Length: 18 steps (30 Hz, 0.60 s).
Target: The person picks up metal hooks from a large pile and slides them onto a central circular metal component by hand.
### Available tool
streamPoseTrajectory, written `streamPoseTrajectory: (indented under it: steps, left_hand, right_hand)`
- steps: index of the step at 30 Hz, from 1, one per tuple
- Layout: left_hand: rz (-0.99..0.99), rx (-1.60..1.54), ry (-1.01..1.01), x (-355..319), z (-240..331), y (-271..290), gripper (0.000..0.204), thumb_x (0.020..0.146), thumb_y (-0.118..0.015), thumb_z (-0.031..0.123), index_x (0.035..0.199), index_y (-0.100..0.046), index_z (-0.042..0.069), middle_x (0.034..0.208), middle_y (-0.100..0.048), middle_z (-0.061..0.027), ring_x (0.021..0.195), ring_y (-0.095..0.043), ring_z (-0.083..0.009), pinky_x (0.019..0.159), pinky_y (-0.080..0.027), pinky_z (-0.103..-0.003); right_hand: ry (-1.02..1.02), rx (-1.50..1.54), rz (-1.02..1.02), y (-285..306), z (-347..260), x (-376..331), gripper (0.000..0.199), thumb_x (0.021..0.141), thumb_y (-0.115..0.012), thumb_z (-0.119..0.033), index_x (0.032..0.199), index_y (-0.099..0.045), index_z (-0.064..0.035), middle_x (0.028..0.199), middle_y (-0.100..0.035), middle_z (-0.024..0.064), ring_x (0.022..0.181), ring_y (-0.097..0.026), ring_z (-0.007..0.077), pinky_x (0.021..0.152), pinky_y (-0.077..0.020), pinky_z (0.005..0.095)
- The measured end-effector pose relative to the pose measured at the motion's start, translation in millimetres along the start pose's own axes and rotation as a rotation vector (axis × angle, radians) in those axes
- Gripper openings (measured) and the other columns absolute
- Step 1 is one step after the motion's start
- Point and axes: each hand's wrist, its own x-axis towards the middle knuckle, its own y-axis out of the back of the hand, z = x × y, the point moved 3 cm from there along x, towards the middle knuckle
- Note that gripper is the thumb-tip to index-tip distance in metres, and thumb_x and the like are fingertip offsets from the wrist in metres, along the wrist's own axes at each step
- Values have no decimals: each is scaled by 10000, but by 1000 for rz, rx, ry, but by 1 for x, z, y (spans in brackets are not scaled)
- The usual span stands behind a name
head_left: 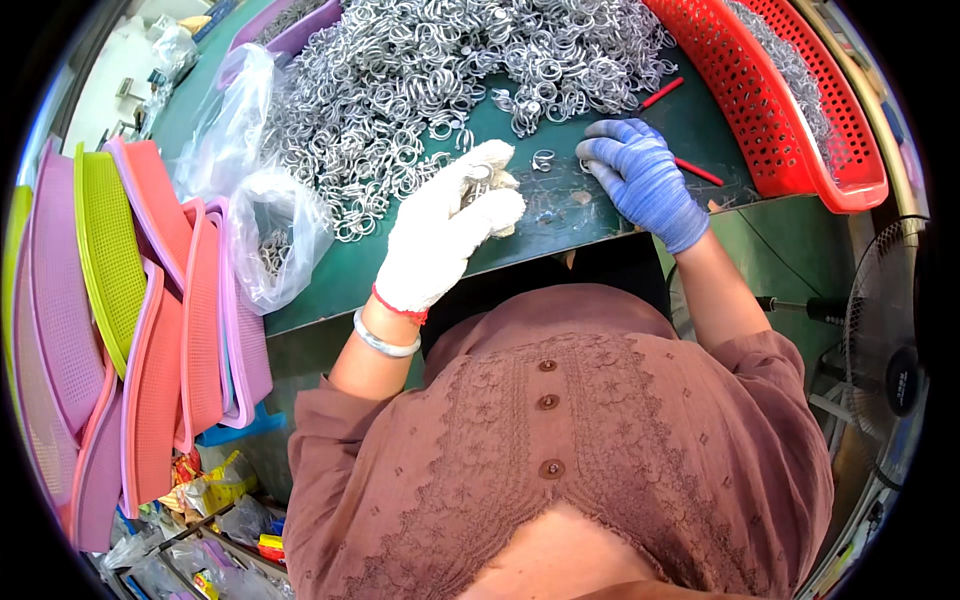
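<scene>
My left hand [445,225], in a white knit glove with a red cuff edge, is closed round several small silvery metal rings [478,178] above the table's near edge. In a blue glove, my right hand [645,180] rests on the table with its fingers curled. A metal ring [585,166] shows at its thumb and fingertips, apparently pinched there. One loose ring [542,160] lies between the hands. From beside the right hand, a thin red rod [699,172] sticks out; a second red rod [662,93] lies beyond it. Whether the rods join under the hand I cannot tell.
A large heap of metal rings [430,75] covers the far part of the green table [545,225]. Red perforated basket [735,110] at right, purple basket [310,25] at far left. A clear plastic bag [275,225] and stacked coloured baskets [105,250] stand left, a fan [885,350] right.
</scene>
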Motion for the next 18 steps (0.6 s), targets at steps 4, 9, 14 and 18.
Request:
streamPoseTrajectory:
  steps: [4, 9, 14, 18]
  left_hand:
    - [-16, 10, 36, 4, 0, -9, 481, 872, -604, 21, 1318, -442, -60, 1050, -589, -115, 834, -584, -137, 750, -487, -263]
    - [9, 18, 24, 9, 0, -22, 416, 867, -641, 65, 1251, -515, -35, 929, -616, -42, 775, -554, -92, 708, -471, -229]
    - [-67, 376, -115, 12, 4, -25, 342, 832, -640, 165, 1146, -580, 43, 865, -620, -31, 752, -548, -86, 702, -458, -239]
    - [-3, 588, -134, 14, -4, -17, 426, 782, -683, 233, 1163, -587, 68, 852, -625, -78, 757, -578, -112, 724, -468, -259]
  right_hand:
    - [32, -1, 213, 15, -19, 8, 164, 762, -696, -170, 907, -690, -93, 982, -651, 109, 912, -602, 310, 819, -484, 391]
    - [-97, 654, -71, 8, -44, 19, 207, 817, -674, -201, 944, -684, -38, 873, -654, 153, 841, -632, 292, 770, -498, 364]
    - [-298, 806, -101, -8, -41, 19, 228, 809, -685, -190, 945, -686, -7, 847, -671, 152, 765, -658, 245, 725, -514, 324]
    - [-296, 822, -113, -7, -43, 20, 234, 801, -688, -186, 936, -686, 5, 815, -673, 156, 747, -655, 240, 720, -513, 328]
